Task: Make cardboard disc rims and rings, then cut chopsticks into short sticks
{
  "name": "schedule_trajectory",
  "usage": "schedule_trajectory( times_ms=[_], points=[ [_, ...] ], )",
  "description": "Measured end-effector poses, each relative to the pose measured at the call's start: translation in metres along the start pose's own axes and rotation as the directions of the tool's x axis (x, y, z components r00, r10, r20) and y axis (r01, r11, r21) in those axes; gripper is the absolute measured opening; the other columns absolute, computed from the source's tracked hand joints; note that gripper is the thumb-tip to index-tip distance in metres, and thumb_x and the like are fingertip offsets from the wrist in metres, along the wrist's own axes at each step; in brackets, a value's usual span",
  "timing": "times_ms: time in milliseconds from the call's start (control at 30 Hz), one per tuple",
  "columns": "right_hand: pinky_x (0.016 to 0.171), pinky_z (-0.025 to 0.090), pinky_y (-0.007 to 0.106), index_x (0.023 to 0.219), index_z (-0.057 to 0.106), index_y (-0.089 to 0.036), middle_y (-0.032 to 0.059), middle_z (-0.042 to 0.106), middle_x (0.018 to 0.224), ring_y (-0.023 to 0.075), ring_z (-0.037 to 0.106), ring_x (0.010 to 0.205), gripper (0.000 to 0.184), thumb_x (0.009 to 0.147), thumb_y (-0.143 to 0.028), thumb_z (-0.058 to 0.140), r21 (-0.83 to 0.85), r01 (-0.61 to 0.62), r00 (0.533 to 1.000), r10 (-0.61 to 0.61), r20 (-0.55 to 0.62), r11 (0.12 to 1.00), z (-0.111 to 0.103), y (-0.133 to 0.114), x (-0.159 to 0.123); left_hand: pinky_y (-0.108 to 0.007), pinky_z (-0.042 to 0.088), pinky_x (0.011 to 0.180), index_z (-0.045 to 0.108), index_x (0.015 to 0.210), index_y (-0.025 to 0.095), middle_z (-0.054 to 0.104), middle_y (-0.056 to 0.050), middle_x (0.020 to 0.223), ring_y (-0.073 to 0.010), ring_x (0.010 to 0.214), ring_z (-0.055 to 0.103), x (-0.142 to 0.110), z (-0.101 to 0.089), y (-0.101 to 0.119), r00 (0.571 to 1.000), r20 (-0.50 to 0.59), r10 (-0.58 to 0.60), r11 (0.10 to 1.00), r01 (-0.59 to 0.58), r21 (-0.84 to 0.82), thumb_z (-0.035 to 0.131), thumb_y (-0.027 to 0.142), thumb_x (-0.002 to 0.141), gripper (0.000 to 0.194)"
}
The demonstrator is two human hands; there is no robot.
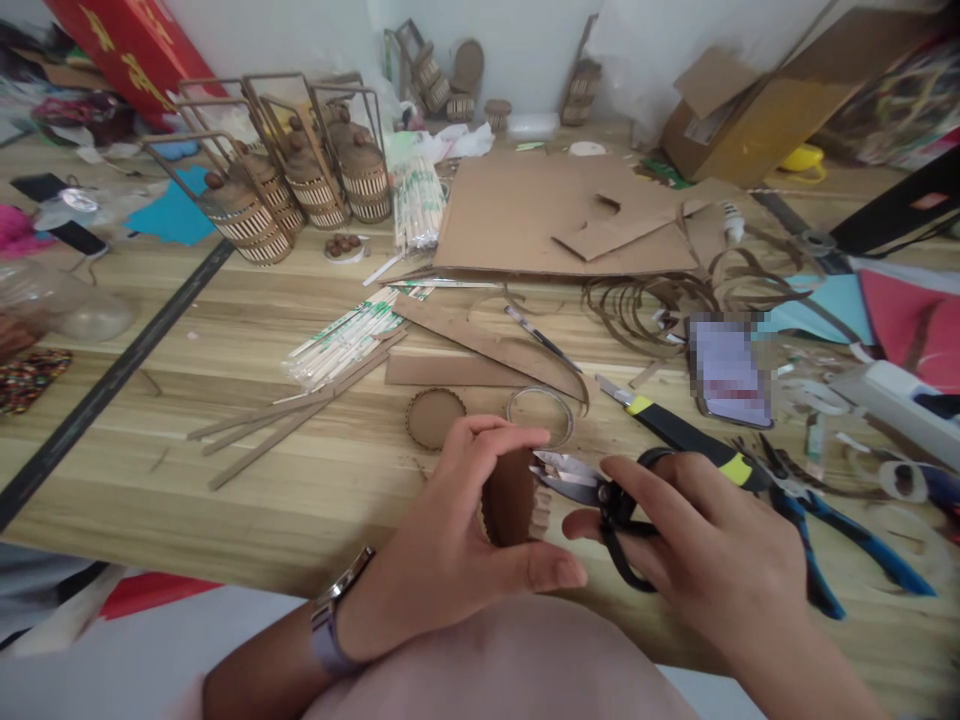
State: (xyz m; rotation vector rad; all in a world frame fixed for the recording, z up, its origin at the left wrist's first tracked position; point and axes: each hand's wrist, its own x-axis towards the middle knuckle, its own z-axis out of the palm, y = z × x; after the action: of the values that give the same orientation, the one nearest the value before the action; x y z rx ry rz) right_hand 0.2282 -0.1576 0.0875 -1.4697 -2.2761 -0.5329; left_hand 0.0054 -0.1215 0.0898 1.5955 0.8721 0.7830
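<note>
Scissors with black handles sit in the grasp of the right hand, its fingers wrapped about the loops and the blades pointing left. Their tips reach the upper edge of a brown cardboard piece with a row of small tabs along its rim. The left hand, wearing a watch at the wrist, grips this piece between thumb and fingers, tilted up above the near edge of the wooden surface.

Just beyond the left hand lie a round disc with a notched border and a thin ring. A utility knife rests behind the right hand, and blue-handled pliers lie to its right. Farther back are cardboard strips, bagged sticks, a large cardboard sheet and several small slatted lanterns with handles.
</note>
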Motion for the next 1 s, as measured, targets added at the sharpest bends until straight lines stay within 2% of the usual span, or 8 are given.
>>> schedule_trajectory(
  times_ms=[433, 500, 567, 633, 733, 800, 900, 1000],
  points=[
    [0.041, 0.035, 0.025, 0.092, 0.061, -0.017, 0.0004, 0.055, 0.056, 0.0136, 0.054, 0.044, 0.035, 0.103, -0.034, 0.032, 0.095, 0.072, 0.997, -0.07, -0.03, 0.993, -0.001, 0.0, 0.013, -0.037, 0.05, 0.086, 0.05, 0.132, 0.032, 0.051, -0.006, 0.12, -0.0217, 0.096, 0.058, 0.002, -0.001, 0.002, 0.993, 0.031, -0.115, 0.99, 0.117, -0.081, 0.072, 0.059, 0.077, 0.065],
    [0.042, 0.037, 0.024, 0.094, 0.061, -0.018, -0.0002, 0.056, 0.059, 0.0127, 0.056, 0.045, 0.033, 0.102, -0.039, 0.037, 0.142, 0.037, 0.999, -0.032, -0.035, 0.989, 0.001, 0.003, 0.008, -0.039, 0.049, 0.09, 0.05, 0.133, 0.031, 0.052, -0.006, 0.122, -0.0225, 0.099, 0.058, 0.002, -0.003, 0.001, 0.992, 0.032, -0.12, 0.989, 0.122, -0.085, 0.07, 0.058, 0.08, 0.063],
    [0.045, 0.04, 0.024, 0.097, 0.061, -0.019, 0.0003, 0.059, 0.064, 0.014, 0.06, 0.05, 0.034, 0.098, -0.049, 0.044, 0.165, -0.074, 0.997, 0.078, -0.018, 0.984, 0.004, 0.009, 0.0, -0.04, 0.048, 0.095, 0.049, 0.136, 0.032, 0.052, -0.007, 0.129, -0.0241, 0.107, 0.057, 0.002, -0.005, -0.001, 0.993, 0.046, -0.113, 0.987, 0.118, -0.111, 0.067, 0.055, 0.084, 0.059],
    [0.049, 0.044, 0.026, 0.101, 0.061, -0.02, 0.0021, 0.062, 0.071, 0.0173, 0.063, 0.056, 0.037, 0.094, -0.054, 0.05, 0.139, -0.243, 0.97, 0.238, 0.052, 0.96, 0.008, 0.018, -0.01, -0.039, 0.046, 0.1, 0.047, 0.139, 0.032, 0.051, -0.006, 0.136, -0.0257, 0.118, 0.054, 0.002, -0.006, -0.002, 0.991, 0.067, -0.112, 0.978, 0.122, -0.171, 0.063, 0.052, 0.088, 0.057],
    [0.054, 0.049, 0.032, 0.113, 0.061, -0.021, 0.0065, 0.067, 0.085, 0.0228, 0.067, 0.065, 0.038, 0.095, -0.051, 0.047, 0.087, -0.427, 0.886, 0.398, 0.236, 0.9, 0.02, 0.033, -0.03, -0.038, 0.045, 0.101, 0.048, 0.14, 0.031, 0.052, -0.005, 0.142, -0.0262, 0.126, 0.05, 0.002, -0.007, -0.003, 0.983, 0.077, -0.166, 0.944, 0.181, -0.274, 0.059, 0.049, 0.092, 0.053],
    [0.06, 0.053, 0.036, 0.119, 0.06, -0.019, 0.0092, 0.068, 0.09, 0.0262, 0.069, 0.073, 0.04, 0.095, -0.046, 0.043, 0.098, -0.466, 0.847, 0.411, 0.337, 0.879, 0.029, 0.038, -0.041, -0.039, 0.046, 0.1, 0.052, 0.137, 0.028, 0.054, -0.005, 0.141, -0.0263, 0.126, 0.051, 0.002, -0.006, -0.003, 0.978, 0.071, -0.198, 0.932, 0.21, -0.295, 0.057, 0.049, 0.093, 0.049],
    [0.069, 0.056, 0.039, 0.124, 0.058, -0.017, 0.011, 0.068, 0.096, 0.0277, 0.07, 0.083, 0.04, 0.095, -0.04, 0.045, 0.133, -0.473, 0.818, 0.378, 0.434, 0.871, 0.036, 0.038, -0.048, -0.039, 0.05, 0.093, 0.057, 0.132, 0.028, 0.059, -0.006, 0.135, -0.0258, 0.118, 0.057, 0.003, -0.005, -0.003, 0.978, 0.083, -0.191, 0.941, 0.206, -0.269, 0.056, 0.05, 0.092, 0.046],
    [0.074, 0.056, 0.043, 0.119, 0.062, -0.02, 0.0104, 0.07, 0.098, 0.0289, 0.07, 0.088, 0.034, 0.094, -0.038, 0.048, 0.173, -0.452, 0.829, 0.341, 0.442, 0.875, 0.028, 0.03, -0.036, -0.037, 0.053, 0.085, 0.058, 0.13, 0.027, 0.063, -0.006, 0.127, -0.0236, 0.107, 0.061, 0.004, -0.004, -0.003, 0.984, 0.088, -0.153, 0.958, 0.169, -0.233, 0.054, 0.053, 0.092, 0.046]
  ],
)
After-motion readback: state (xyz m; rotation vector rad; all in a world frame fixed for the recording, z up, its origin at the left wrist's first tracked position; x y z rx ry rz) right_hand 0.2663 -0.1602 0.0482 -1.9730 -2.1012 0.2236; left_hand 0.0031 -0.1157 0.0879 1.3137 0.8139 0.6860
